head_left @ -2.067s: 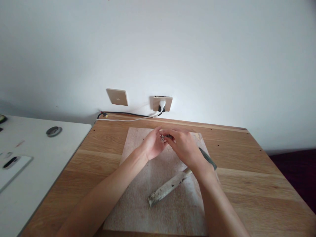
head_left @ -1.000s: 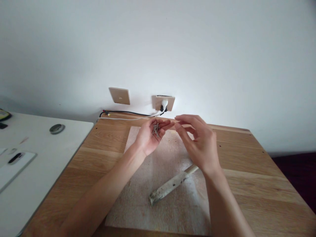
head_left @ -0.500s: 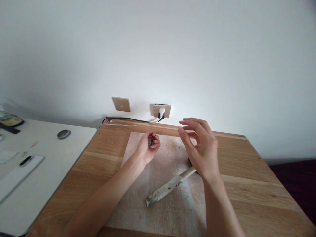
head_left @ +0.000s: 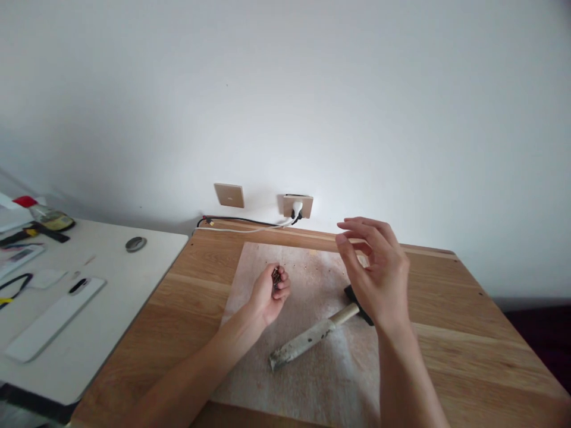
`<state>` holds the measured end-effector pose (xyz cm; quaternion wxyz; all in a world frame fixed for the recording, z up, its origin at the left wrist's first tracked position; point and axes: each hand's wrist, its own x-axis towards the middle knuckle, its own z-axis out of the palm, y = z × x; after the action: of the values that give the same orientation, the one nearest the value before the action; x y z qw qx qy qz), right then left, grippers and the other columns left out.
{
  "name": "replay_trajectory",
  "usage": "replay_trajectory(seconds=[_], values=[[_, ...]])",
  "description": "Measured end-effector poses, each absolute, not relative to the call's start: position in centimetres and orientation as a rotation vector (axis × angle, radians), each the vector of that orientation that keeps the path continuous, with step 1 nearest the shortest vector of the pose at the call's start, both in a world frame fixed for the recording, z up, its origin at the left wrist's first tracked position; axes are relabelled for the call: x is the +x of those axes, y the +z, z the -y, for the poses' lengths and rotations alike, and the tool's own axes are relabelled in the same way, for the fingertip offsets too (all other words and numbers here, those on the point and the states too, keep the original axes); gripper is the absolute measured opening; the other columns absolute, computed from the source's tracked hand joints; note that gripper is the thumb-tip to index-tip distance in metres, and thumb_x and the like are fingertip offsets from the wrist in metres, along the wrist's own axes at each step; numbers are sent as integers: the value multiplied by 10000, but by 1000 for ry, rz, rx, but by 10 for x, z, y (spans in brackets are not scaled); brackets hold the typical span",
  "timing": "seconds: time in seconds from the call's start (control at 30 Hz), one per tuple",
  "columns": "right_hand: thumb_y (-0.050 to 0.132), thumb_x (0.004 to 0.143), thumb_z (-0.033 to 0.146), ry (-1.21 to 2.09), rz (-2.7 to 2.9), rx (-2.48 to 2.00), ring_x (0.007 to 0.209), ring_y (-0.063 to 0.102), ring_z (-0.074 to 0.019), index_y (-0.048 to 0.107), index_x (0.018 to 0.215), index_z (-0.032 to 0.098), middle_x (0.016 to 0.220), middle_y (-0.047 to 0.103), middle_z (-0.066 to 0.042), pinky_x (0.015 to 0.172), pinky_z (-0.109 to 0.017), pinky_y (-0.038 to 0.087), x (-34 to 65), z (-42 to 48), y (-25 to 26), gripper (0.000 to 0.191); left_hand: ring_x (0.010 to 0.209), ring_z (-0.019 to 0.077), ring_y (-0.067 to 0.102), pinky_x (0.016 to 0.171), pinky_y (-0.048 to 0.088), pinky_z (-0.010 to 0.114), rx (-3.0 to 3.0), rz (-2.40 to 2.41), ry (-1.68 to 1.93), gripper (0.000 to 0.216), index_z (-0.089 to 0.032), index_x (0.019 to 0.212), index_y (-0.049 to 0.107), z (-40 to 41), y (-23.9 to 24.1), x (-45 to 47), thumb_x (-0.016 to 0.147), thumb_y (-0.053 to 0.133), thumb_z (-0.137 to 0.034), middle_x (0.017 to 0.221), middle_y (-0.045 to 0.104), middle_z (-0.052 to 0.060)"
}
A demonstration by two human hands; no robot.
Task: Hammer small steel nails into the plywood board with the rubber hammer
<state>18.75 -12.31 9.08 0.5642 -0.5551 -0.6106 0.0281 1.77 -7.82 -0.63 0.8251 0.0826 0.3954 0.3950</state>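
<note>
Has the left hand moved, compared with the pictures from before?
Yes. The left hand, closed on nails, was up near the board's far edge; now it sits lower, nearer the hammer handle.

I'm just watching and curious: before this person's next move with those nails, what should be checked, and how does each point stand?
1. Left hand has a closed grip on the nails: ok.
2. Right hand is free: ok, fingers open, raised above the board.
3. Hammer lies within reach: ok, on the board just below the right hand.
4. Single nail picked out: cannot tell.
5. Cable is away from the board: ok.
</note>
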Motion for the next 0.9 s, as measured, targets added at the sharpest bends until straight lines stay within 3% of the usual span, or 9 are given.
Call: replay_trajectory(seconds=[0.17,0.3,0.4,0.5,0.63,0.73,0.83,0.9], values=[[637,1030,284,33,1477,-1305,894,726,-150,748,1149,214,1230,666,-81,768,-334,660,186,125,93,177,439,29,284,424,71,181,368,-898,743,254,-181,668,534,81,-16,24,907,569,-259,605,471,-52],[623,1033,265,-18,1491,-1323,879,729,-156,744,1146,209,1217,674,-88,736,-330,666,188,126,95,174,543,85,348,551,187,225,1275,-981,770,346,-203,586,508,88,-20,27,916,587,-274,570,431,-44],[603,1034,246,-112,1535,-1335,864,730,-167,739,1133,206,1190,681,-98,714,-338,674,190,125,94,173,629,122,406,643,240,265,1878,-947,741,273,-217,629,555,94,-25,28,894,612,-177,646,508,-20],[592,1035,225,-148,1565,-1333,859,731,-166,734,1135,197,1184,680,-103,715,-334,678,191,125,95,176,681,149,473,664,283,274,2096,-898,682,234,-233,696,605,98,-32,27,918,619,-161,728,577,2],[602,1031,209,-148,1564,-1324,864,731,-157,734,1146,184,1195,680,-105,704,-311,675,192,127,95,177,874,193,606,772,412,279,2252,-825,583,180,-234,837,671,98,-35,19,998,596,-262,930,689,49],[605,1028,215,-142,1565,-1312,862,733,-158,732,1153,187,1202,677,-105,713,-319,677,194,127,95,180,1081,229,651,984,487,351,2297,-746,528,145,-237,1038,715,101,-32,8,1013,573,-250,1090,734,76],[598,1031,224,-134,1564,-1315,865,734,-163,731,1155,198,1203,675,-104,715,-337,679,195,127,96,184,1319,242,606,1179,465,423,2232,-751,565,313,-269,1300,667,113,-26,-10,996,599,-236,1308,718,87],[598,1032,227,-141,1564,-1320,867,733,-166,734,1150,205,1200,677,-101,709,-341,676,197,129,98,181,1415,233,558,1244,445,435,2198,-820,585,373,-300,1365,638,122,-23,-29,995,605,-267,1408,684,72]])
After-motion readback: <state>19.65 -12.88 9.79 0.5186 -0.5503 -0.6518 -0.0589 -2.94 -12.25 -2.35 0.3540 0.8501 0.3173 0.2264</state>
